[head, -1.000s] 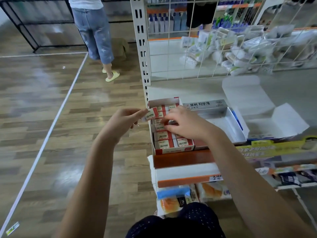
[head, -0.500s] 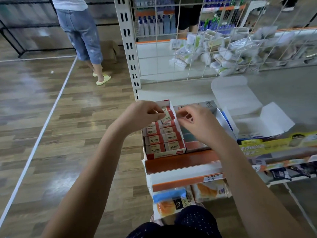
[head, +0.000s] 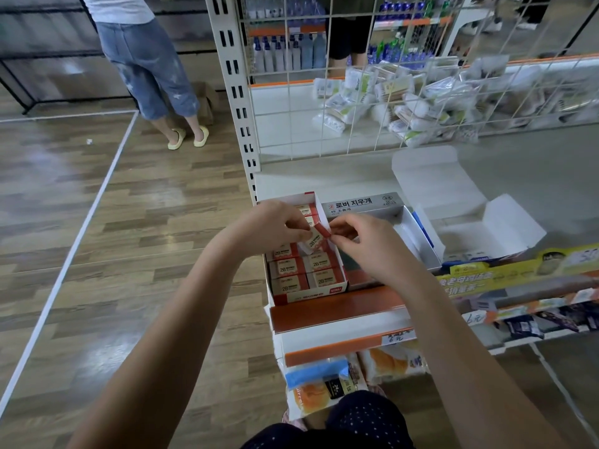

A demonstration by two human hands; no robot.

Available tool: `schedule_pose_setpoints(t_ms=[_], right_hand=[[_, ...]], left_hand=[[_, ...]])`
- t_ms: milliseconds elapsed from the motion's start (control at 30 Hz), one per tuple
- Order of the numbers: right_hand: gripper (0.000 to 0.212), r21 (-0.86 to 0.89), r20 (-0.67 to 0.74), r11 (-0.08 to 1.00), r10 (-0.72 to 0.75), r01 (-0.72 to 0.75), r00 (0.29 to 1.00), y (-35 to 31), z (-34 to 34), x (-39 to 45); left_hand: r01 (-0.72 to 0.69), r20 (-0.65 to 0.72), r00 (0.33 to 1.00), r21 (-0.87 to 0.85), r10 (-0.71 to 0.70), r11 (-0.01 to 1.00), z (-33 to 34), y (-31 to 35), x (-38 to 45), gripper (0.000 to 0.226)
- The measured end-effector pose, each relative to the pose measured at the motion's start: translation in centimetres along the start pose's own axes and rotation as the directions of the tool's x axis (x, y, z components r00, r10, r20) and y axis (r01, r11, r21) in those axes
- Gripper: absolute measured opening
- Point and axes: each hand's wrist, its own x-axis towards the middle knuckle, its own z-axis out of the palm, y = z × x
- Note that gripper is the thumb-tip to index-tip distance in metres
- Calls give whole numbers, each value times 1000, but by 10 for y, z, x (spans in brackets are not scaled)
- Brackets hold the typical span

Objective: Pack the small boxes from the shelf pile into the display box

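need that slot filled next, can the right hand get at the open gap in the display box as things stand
Probably yes. The right hand hovers just beside the display box, whose top is open; only the tilted small box pinched by both hands sits over it.

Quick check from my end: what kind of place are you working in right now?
Most likely a small retail shop, in an aisle. White metal shelving with orange price strips, packaged goods piled behind a wire grid, and bottles on the next shelf all point that way.

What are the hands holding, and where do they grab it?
Both hands hold one small 2B box tilted over the display box: left hand on its lower-left end, right hand pinching its red end.
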Motion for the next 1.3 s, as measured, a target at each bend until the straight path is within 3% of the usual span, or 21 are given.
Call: schedule_pose_setpoints(t_ms=[133,567,967,1133,1300], right_hand=[[24,-6,-4,1000,14,-14,1000,2,2,0],[25,-8,-21,1000,23,-23,1000,0,6,-4],[28,-42,-31,999,-8,7,999,-1,5,-4],[28,-137,38,987,-83,87,996,-2,-15,1],[36,-304,-18,938,-181,167,983,9,-55,5]], left_hand=[[-26,49,999,93,22,995,-1,0,4,18],[-77,87,994,48,72,996,-2,-1,4,23],[-102,-22,994,92,104,991,9,2,2,13],[-132,-83,986,161,146,978,1,13,3,15],[-92,-182,971,321,157,943,-9,56,20,22]])
